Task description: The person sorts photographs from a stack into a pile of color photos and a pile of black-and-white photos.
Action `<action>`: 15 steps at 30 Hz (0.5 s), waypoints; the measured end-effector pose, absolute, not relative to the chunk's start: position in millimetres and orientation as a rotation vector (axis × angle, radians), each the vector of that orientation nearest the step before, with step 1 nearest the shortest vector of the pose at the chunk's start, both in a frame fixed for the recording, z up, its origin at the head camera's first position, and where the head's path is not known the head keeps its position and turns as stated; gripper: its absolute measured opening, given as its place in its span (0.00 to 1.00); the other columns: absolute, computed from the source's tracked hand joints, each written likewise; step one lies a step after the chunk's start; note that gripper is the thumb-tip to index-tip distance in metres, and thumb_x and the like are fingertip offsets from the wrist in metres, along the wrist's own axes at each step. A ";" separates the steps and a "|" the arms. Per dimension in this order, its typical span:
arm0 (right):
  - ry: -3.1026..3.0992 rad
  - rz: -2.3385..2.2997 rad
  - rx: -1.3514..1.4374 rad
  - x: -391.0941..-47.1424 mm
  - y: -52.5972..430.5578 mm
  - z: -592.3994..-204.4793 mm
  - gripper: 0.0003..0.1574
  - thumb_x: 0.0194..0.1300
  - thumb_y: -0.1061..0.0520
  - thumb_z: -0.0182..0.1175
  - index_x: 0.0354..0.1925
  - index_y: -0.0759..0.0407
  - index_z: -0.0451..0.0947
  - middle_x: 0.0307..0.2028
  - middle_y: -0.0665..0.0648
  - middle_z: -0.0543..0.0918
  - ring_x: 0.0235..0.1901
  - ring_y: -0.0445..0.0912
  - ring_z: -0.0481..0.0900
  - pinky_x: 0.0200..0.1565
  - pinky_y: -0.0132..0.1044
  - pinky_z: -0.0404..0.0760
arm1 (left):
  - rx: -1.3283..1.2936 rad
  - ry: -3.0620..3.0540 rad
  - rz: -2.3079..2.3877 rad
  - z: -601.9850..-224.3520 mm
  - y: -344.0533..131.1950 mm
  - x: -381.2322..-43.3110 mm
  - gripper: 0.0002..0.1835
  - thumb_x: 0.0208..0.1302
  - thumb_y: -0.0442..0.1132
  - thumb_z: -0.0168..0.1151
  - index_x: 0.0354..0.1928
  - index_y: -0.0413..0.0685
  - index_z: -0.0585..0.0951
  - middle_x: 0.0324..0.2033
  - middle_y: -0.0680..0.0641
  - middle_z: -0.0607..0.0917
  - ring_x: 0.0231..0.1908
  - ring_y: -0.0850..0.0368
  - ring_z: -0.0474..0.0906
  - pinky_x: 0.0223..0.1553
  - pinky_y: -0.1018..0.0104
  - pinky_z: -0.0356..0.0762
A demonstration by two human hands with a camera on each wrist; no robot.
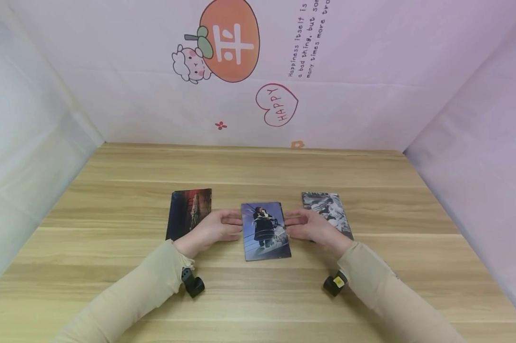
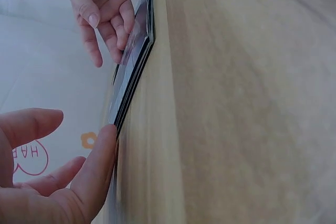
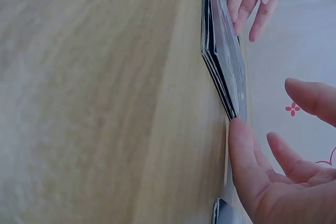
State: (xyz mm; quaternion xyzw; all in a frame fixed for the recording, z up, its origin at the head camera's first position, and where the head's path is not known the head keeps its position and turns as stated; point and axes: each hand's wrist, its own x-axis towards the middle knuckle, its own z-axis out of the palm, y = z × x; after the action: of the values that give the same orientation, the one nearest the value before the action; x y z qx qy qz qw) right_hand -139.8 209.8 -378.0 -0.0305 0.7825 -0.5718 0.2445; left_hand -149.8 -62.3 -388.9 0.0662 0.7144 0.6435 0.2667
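Observation:
A small stack of picture cards [image 1: 265,232] lies flat on the wooden table, its top one showing a dark-clad figure against a blue-purple sky. At its left edge, my left hand [image 1: 213,228] touches the side with relaxed fingers, the thumb apart in the left wrist view. Against the opposite edge rest the fingertips of my right hand [image 1: 315,227], thumb also spread. Seen side-on in the right wrist view, the stack [image 3: 223,61] has several layers, slightly uneven. Neither hand curls round the cards.
Partly under my left hand and wrist lies a dark red picture card pile [image 1: 189,209]. A black-and-white picture card [image 1: 328,209] is partly covered by my right hand. A printed white sheet [image 1: 155,109] hangs behind the table [image 1: 258,171], with pale sheets at both sides.

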 end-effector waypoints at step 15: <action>2.184 -1.570 -0.018 -138.3 206.4 -378.6 0.34 0.61 0.66 0.60 0.64 0.70 0.62 0.58 0.70 0.74 0.53 0.53 0.78 0.52 0.36 0.80 | 0.146 1.959 1.738 -388.6 -61.5 -148.9 0.26 0.64 0.25 0.54 0.63 0.24 0.63 0.56 0.27 0.73 0.56 0.40 0.74 0.53 0.56 0.79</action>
State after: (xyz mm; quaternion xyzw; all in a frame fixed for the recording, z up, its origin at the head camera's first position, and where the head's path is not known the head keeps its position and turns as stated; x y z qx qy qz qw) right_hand -138.3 206.4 -378.6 -0.0067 0.7914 -0.5688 0.2241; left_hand -148.9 -61.5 -388.6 0.0539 0.7218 0.6406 0.2565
